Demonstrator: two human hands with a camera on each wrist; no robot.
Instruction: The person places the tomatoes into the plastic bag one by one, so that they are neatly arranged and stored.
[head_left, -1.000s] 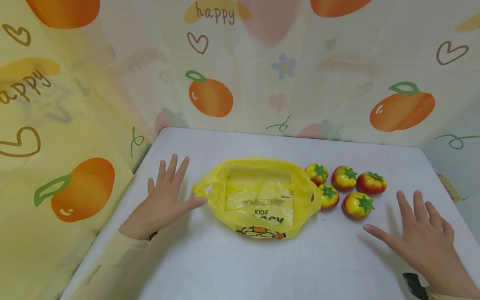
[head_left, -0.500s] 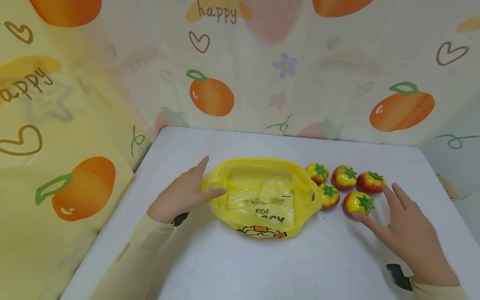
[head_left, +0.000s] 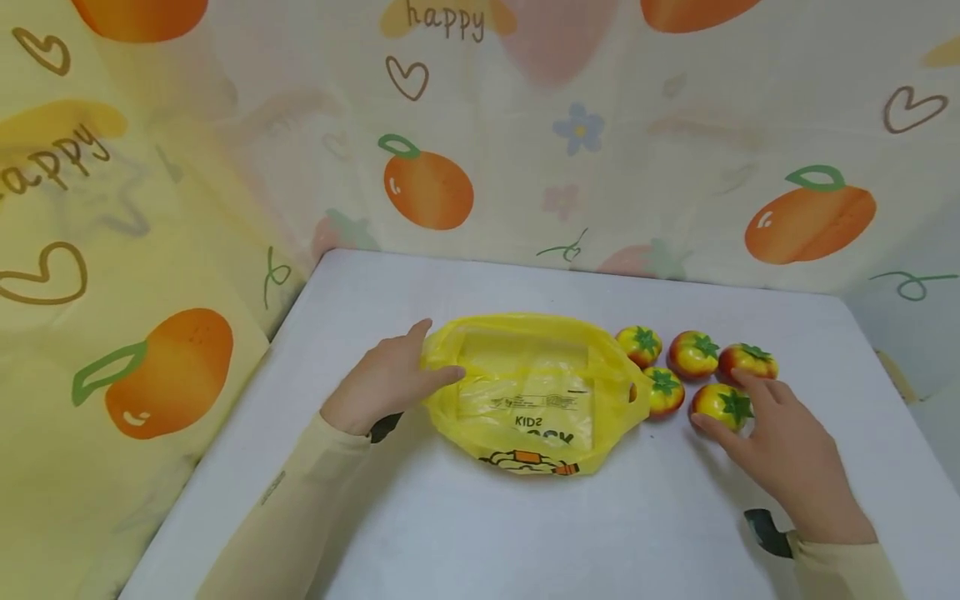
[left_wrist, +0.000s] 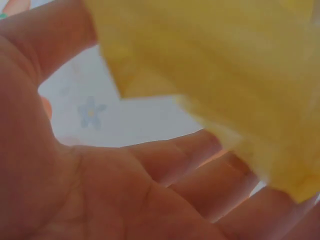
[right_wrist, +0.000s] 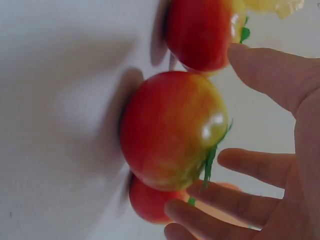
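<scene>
A yellow plastic bag point(head_left: 525, 354) with printed lettering lies with its mouth spread wide on the white table. At its left handle is my left hand point(head_left: 382, 383), thumb over the near side and fingers spread behind. In the left wrist view the bag's edge point(left_wrist: 225, 60) hangs between thumb and straight fingers. My right hand point(head_left: 795, 454) reaches over the front tomato point(head_left: 716, 402), red and yellow with a green leafy top. The right wrist view shows that tomato point(right_wrist: 170, 132) before the spread thumb and fingers, with a gap to the palm.
Several like tomatoes stand behind and beside it, among them the back middle tomato point(head_left: 692, 354) and the one point(head_left: 663, 393) against the bag's right handle. A cloth printed with oranges point(head_left: 427, 190) hangs behind the white table point(head_left: 525, 533) and on its left.
My left hand has moved right from beside the bag to its left handle. My right hand has come left and forward over the front tomato. Bag and tomatoes keep their places.
</scene>
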